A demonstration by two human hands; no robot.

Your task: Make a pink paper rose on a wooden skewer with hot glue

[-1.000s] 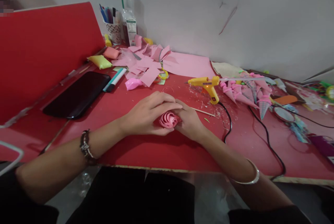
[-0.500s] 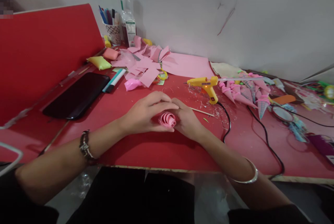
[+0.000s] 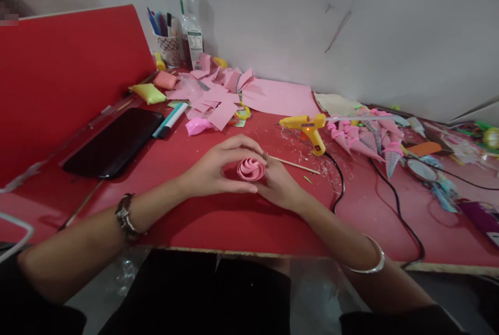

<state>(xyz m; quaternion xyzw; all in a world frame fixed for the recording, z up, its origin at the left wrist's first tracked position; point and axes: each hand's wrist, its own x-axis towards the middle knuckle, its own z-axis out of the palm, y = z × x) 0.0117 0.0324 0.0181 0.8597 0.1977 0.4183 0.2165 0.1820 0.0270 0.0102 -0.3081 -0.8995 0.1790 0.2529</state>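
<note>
A pink paper rose (image 3: 251, 169), a strip coiled into a spiral, is up between my two hands, its open end facing me. My right hand (image 3: 278, 181) closes on it from the right; most of its fingers are hidden behind the flower and my left hand. My left hand (image 3: 218, 166) curves around the rose from the left with thumb and fingers apart. Gaps show between the thumb and the coil. The left fingertips reach the right hand's fingers above the rose. A thin wooden stick (image 3: 296, 165) lies on the red table just beyond my right hand.
A yellow glue gun (image 3: 307, 128) with a black cord lies beyond my right hand. Pink cone-shaped pieces (image 3: 362, 137) are heaped to its right. Pink paper scraps (image 3: 222, 98) spread at the back. A black phone (image 3: 113, 142) and markers (image 3: 171, 120) lie to the left.
The paper rose has risen slightly and turned its spiral more towards me. My left thumb has come away from its lower edge, and the left hand has opened wider.
</note>
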